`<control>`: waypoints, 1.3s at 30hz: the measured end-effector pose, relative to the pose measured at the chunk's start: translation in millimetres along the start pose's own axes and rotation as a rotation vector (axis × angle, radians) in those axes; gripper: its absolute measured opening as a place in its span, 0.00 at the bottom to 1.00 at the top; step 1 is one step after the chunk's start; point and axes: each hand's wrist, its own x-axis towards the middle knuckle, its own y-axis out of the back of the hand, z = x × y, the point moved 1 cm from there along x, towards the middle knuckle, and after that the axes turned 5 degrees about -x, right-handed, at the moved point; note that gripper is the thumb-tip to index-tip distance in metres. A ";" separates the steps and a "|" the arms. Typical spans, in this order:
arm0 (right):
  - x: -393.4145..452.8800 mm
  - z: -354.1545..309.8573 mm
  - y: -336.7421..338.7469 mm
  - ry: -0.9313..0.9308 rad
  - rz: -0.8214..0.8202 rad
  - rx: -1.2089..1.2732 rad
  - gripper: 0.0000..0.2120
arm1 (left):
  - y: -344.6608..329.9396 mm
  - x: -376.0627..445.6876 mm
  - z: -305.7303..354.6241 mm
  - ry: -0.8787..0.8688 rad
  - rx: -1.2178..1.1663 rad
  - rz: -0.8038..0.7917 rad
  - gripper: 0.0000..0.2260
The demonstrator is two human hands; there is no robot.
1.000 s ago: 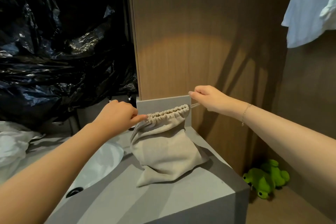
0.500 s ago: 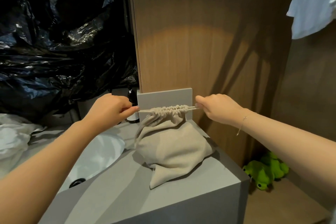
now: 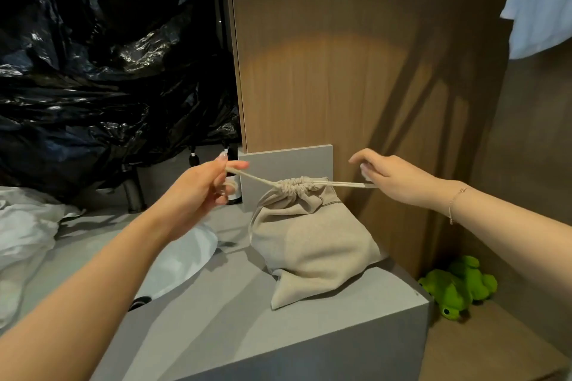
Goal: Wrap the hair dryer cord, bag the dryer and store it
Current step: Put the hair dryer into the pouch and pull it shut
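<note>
Drawstring bag [image 3: 312,241] upright on the bench [image 3: 216,328], cinched mouth uppermost, between the hands: left hand [image 3: 198,192] and right hand [image 3: 393,179] each pinching a cord end.

Your bag [image 3: 312,244] is matt woven cloth, linen-like, slightly coarse, puckered where the neck is gathered. Drawstring [image 3: 340,184] is flat cord of the same dull beige. The table [image 3: 325,334] is smooth matt grey, stone or laminate, can't tell which. Panel [image 3: 325,56] behind it is wood-grain, satin finish. Sheeting [image 3: 102,71] on your left is glossy, crinkled black plastic. Frog toy [image 3: 458,288] on the floor is fuzzy green plush.
</note>
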 end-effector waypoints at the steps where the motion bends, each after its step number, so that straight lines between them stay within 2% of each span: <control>1: -3.3 -2.6 0.2 0.026 -0.042 -0.016 0.11 | -10.6 1.0 3.2 0.026 -0.204 -0.030 0.25; 2: -6.0 -5.9 -0.3 0.052 -0.089 -0.034 0.15 | -19.7 3.0 5.2 0.046 -0.372 -0.057 0.26; 4: -9.6 -13.8 -5.2 0.097 -0.177 -0.089 0.25 | -34.4 9.9 6.2 0.082 -0.654 -0.067 0.21; 5: -10.8 -17.6 -8.8 0.113 -0.203 -0.118 0.29 | -40.8 12.2 6.2 0.081 -0.692 -0.064 0.18; 6: -11.3 -20.8 -12.3 0.131 -0.208 -0.134 0.31 | -44.8 15.0 4.4 0.037 -0.592 -0.038 0.15; 7: -11.3 -22.8 -15.3 0.147 -0.199 -0.136 0.32 | -47.5 15.4 2.9 -0.056 -0.319 0.011 0.12; 9: -10.5 -25.4 -16.9 0.158 -0.151 -0.082 0.31 | -45.1 18.6 -6.4 -0.316 0.538 0.053 0.11; 10: -9.8 -25.9 -15.1 0.142 -0.115 -0.016 0.29 | -43.5 20.8 -13.3 -0.388 0.901 0.027 0.14; 11: -8.6 -26.0 -12.4 0.117 -0.073 0.060 0.28 | -41.3 21.8 -19.5 -0.382 1.152 0.011 0.17; 13: -6.0 -25.2 -8.4 0.072 -0.006 0.168 0.27 | -35.1 21.6 -28.6 -0.340 1.381 0.017 0.18; 15: -4.0 -24.2 -7.8 0.059 0.013 0.161 0.26 | -26.6 21.0 -36.3 -0.421 1.449 0.029 0.17; 18: -2.3 -21.5 -5.3 0.059 0.002 0.066 0.26 | -14.5 15.5 -41.0 -0.684 1.435 0.044 0.18; 21: 1.3 -15.6 -4.6 0.048 0.023 0.061 0.26 | -7.2 17.0 -38.5 -0.751 1.424 0.061 0.18; 23: 4.3 -13.9 -9.6 0.026 0.034 0.081 0.26 | -7.7 22.2 -39.1 -0.693 1.385 0.078 0.19; 26: 7.9 -14.9 -18.5 -0.010 0.017 0.138 0.24 | -5.7 28.5 -50.8 -0.562 1.224 0.106 0.15; 31: 23.0 -29.8 -47.0 -0.108 0.080 0.561 0.08 | -22.0 47.3 -77.8 -0.294 0.695 0.241 0.13; 33: 24.6 -39.6 -64.3 -0.108 0.023 0.623 0.18 | -30.9 57.6 -93.9 -0.214 0.568 0.271 0.07; 34: 20.6 -42.4 -71.1 -0.090 0.018 0.582 0.21 | -32.0 61.5 -101.4 -0.163 0.501 0.279 0.10; 36: 2.5 -47.9 -79.4 -0.044 0.106 0.391 0.22 | -31.9 62.8 -115.1 -0.047 0.337 0.262 0.25; 38: -21.6 -54.5 -87.4 0.004 0.220 0.184 0.19 | -33.7 59.0 -129.7 0.050 0.175 0.204 0.26; 39: -32.2 -58.4 -92.0 0.003 0.217 0.126 0.19 | -36.2 56.8 -135.3 0.093 0.127 0.171 0.25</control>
